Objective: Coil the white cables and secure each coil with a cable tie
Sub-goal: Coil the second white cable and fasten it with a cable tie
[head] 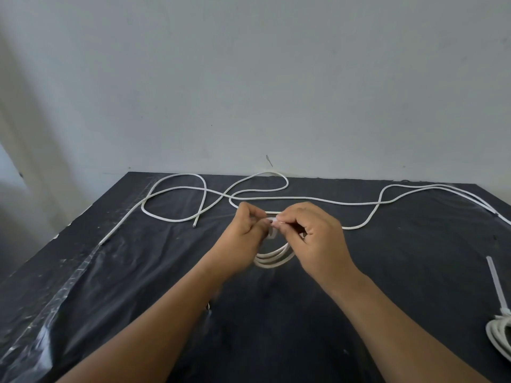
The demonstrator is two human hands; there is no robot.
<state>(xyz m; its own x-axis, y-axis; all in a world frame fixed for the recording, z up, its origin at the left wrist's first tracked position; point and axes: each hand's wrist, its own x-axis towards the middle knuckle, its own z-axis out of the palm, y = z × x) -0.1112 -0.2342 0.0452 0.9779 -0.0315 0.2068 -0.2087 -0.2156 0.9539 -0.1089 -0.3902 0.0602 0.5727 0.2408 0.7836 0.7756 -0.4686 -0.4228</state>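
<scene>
A small coil of white cable (272, 259) hangs between my hands above the middle of the table, its lower loops showing below my fingers. My left hand (243, 241) and my right hand (312, 239) both pinch the top of the coil, fingertips almost touching around something small and white (273, 220); I cannot tell whether it is a cable tie. Long loose white cables (276, 199) snake across the far half of the table.
The table is covered in black plastic sheeting (138, 272) and stands against a pale wall. At the right edge lies a finished white coil (500, 335) with a cable tie tail (496, 280) sticking up. Loose cable ends lie at far left (195, 224).
</scene>
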